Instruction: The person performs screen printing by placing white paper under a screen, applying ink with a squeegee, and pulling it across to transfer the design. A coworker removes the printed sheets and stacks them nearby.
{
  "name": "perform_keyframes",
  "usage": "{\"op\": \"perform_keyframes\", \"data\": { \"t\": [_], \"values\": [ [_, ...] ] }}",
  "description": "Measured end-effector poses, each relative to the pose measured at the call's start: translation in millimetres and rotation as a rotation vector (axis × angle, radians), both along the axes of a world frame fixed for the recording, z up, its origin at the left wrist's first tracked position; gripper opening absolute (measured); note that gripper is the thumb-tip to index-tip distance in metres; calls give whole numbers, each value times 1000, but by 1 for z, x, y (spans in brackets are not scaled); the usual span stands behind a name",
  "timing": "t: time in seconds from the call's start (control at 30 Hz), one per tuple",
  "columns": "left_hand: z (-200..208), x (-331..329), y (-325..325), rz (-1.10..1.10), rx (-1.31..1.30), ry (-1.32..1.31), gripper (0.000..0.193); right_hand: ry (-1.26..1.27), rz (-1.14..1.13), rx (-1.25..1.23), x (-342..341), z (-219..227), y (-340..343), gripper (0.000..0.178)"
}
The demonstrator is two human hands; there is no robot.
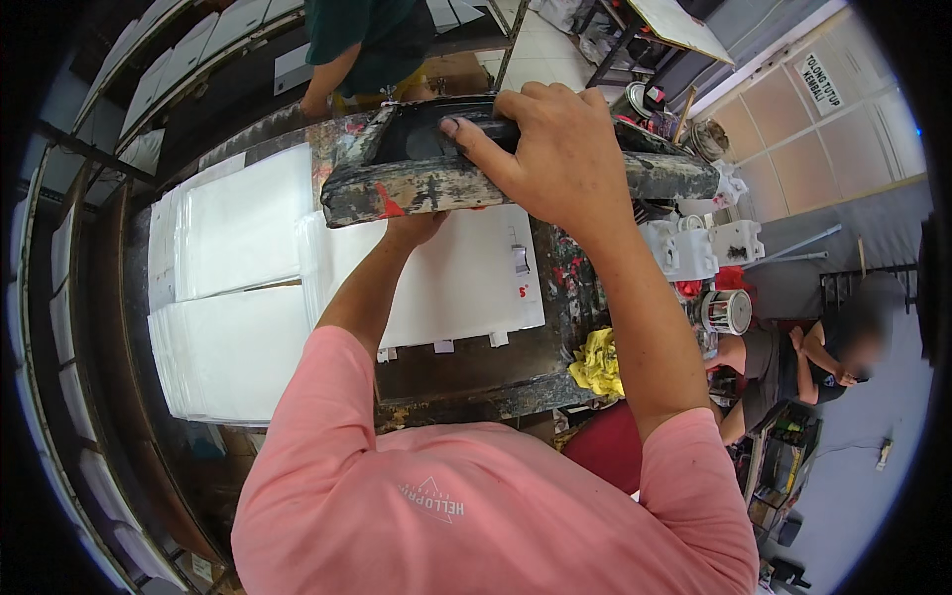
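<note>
A wooden-framed printing screen (446,186), its near bar stained with black and red ink, is raised above the worktable. My right hand (565,149) reaches over that bar, thumb spread to the left and fingers curled round something dark inside the frame that I cannot make out. Beneath the bar is my left hand (416,228), over a white sheet (426,293); its fingers are hidden by the frame. The sheet has a small dark print and a red mark near its right side.
Stacks of white sheets (233,342) lie to the left. A yellow cloth (598,362) is at the table's right edge, near a paint can (726,311) and white plastic containers (684,250). One person (372,45) stands across the table; another (828,342) sits at right. Racks line the left.
</note>
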State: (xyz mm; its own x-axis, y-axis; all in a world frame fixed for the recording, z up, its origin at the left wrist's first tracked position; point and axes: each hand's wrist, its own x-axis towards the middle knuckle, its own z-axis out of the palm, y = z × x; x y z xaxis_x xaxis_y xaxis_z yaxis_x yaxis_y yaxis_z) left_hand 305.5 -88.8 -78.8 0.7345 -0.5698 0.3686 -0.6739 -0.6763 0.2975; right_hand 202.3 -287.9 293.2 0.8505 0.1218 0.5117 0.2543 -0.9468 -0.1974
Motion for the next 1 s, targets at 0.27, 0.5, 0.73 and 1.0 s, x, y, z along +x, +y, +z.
{"op": "perform_keyframes", "data": {
  "t": [0.27, 0.5, 0.73, 1.0],
  "values": [
    [1, 4, 10, 32, 74, -34, 43, -4, 13, 15, 0, 2, 0, 61],
    [-19, 13, -15, -151, -329, 336, 40, -58, 40, 27, 3, -1, 1, 60],
    [-14, 6, -49, -145, -88, 113, 42, -62, 18, 18, 4, -4, -2, 60],
    [-18, 7, -49, -109, -28, 208, 42, -80, -2, -5, 3, -7, -2, 61]
  ]
}}
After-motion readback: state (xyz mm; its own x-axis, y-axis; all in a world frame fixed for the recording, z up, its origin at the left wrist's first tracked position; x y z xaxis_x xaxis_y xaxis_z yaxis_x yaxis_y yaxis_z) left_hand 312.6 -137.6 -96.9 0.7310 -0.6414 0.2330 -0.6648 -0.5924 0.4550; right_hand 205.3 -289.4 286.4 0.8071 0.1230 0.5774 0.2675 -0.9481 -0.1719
